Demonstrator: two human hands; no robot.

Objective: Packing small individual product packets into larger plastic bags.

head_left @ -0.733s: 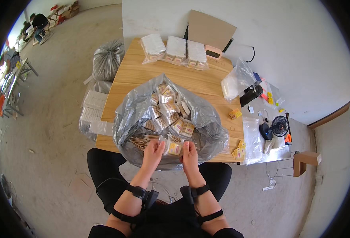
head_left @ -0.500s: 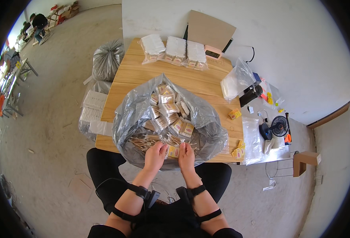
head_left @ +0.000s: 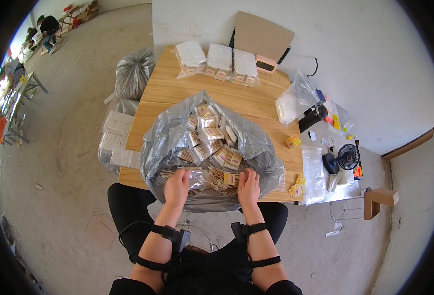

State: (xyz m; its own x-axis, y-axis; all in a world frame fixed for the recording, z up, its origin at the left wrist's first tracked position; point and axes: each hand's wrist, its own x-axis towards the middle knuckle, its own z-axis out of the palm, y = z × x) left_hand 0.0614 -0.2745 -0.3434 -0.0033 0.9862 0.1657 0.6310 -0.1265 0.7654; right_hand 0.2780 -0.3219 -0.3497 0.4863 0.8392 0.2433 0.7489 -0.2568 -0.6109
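A grey plastic bag [head_left: 164,132] lies wide open in front of me, holding small clear packs of cotton swabs [head_left: 210,133] with yellow labels. Loose wooden-stick swabs [head_left: 218,180] lie at its near side, and a yellow card [head_left: 230,179] rests on them. My left hand [head_left: 176,189] is closed at the near left of the bag, its fingertips on the edge of a small clear plastic bag [head_left: 196,180]. To the right of the card, my right hand [head_left: 249,189] has its fingers slightly apart and holds nothing I can see.
White bundled packs [head_left: 218,61] line the table's back edge beside a pink digital clock [head_left: 265,63]. At right are a clear bag [head_left: 291,103], a black bottle [head_left: 313,118], yellow cards [head_left: 292,141] and a small fan [head_left: 347,156]. Filled sacks [head_left: 134,73] stand left of the table.
My hands have moved apart, left hand to the left and right hand to the right. The yellow card between them now lies on the swabs, and the small clear bag shows beside my left hand.
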